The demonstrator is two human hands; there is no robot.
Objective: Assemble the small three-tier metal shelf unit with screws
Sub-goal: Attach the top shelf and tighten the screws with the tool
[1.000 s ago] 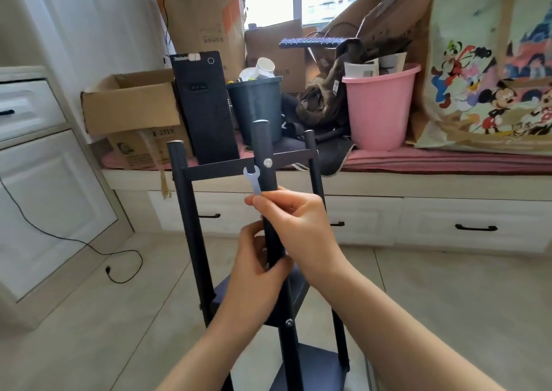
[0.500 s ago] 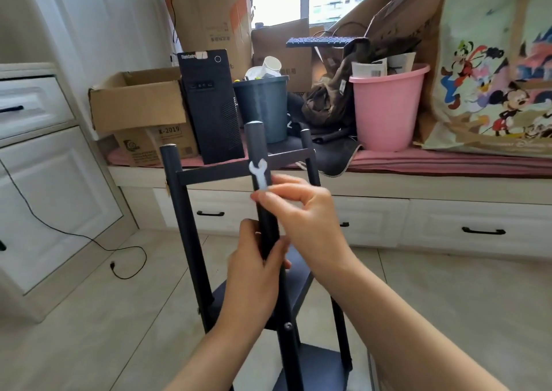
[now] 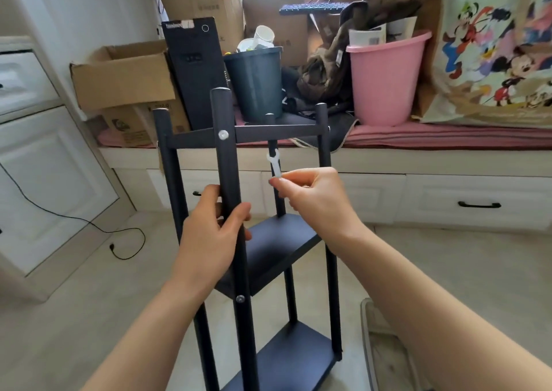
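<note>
On the front black metal post [image 3: 227, 163] our left hand [image 3: 209, 241] grips, while our right hand [image 3: 316, 196] pinches a small white flat wrench [image 3: 274, 163] beside it.

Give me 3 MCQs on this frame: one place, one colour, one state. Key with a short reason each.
1. Where is the small white wrench?
A. on the top screw
B. pinched in the right hand, right of the front post
C. on the floor

2. What colour is the bucket right of the dark bin?
A. pink
B. green
C. white

3. What is the left hand doing?
A. hanging free
B. gripping the front post
C. turning a screw

Key:
1 B: the right hand holds it clear of the top screw.
2 A: the pink bucket.
3 B: the left hand wraps the front post.
</note>
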